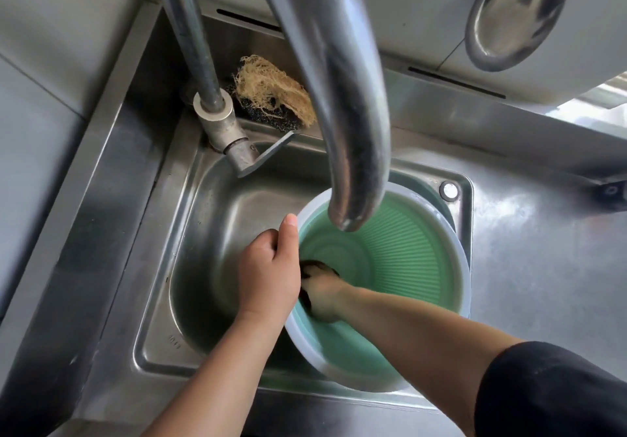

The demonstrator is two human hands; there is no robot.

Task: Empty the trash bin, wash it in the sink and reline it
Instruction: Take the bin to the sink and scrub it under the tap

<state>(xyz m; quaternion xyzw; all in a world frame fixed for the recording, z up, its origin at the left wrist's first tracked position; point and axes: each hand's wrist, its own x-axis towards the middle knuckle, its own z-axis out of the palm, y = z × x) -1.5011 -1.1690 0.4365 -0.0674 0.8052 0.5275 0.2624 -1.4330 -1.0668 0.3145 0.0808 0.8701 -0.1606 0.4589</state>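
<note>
Head view looks steeply down into a stainless steel sink [190, 267], and the wide lens bends the counter edges. At far left a grey wall panel runs out of frame. The tap's upright pipe [193, 46] is cut off at the top edge, and its lever [268, 155] points toward the basin. Behind the pipe base a tan fibrous scrubber [268, 88] lies on a dark scouring pad [271, 116], both partly hidden by the curved spout [342, 97], which looms close to the lens and is blurred.

The left hand [268, 273] grasps the near-left rim of the trash bin [407, 250], thumb laid along the white rim and the other fingers curled out of sight on the outside wall. The bin, green and ribbed inside, stands in the right part of the basin, tilted toward the person; its far rim is hidden behind the spout.

The right hand [324, 297] reaches down inside the bin against the left wall, fingers closed round something dark [310, 267] that is too hidden to identify. A black sleeve [549, 392] is cut off at lower right. Right of the sink lies bare steel counter [526, 250], and above it a pale appliance with a shiny oval recess [515, 12].
</note>
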